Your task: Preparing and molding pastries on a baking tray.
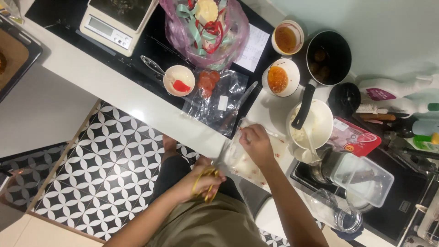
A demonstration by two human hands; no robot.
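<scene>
My left hand is closed around the yellow handles of a pair of scissors, whose blades point up toward a clear plastic bag. My right hand pinches the top edge of that bag, which lies on the white counter edge. The bag holds something pale with small red bits. The blades meet the bag's left side near its upper corner.
Along the counter stand a kitchen scale, a pink bag of wrappers, a small white bowl, a zip bag of red slices, two bowls of orange sauce, a black pot, a white mixing bowl, and a clear tub.
</scene>
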